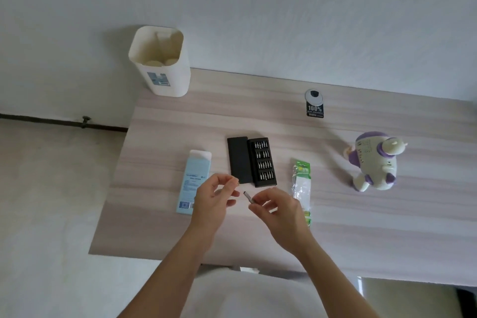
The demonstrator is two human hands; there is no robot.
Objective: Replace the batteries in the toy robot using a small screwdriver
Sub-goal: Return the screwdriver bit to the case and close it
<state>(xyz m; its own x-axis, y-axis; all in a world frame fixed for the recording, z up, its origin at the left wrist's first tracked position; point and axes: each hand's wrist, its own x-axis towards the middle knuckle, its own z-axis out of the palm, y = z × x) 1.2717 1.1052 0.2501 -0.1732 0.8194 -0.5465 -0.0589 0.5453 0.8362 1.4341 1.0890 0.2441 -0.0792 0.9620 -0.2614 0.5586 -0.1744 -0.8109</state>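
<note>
Two things held, right hand point(280, 210) gripping screwdriver point(248, 197), left hand point(215, 196) pinching small bit point(237, 183), above table point(180, 124)

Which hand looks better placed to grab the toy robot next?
Probably the right hand: the toy robot sits far right on the desk, though that hand grips the screwdriver. The left hand is farther off, pinching a small bit.

On the table point(361, 227), a box point(193, 181), the bit case point(262, 162), the battery pack point(302, 186) and the toy robot point(374, 162) lie in a row, left to right; a bin point(158, 59) stands at the far left corner; before the case, the left hand point(214, 196) pinches a bit point(237, 183), the right hand point(281, 209) the screwdriver point(248, 197).
</note>
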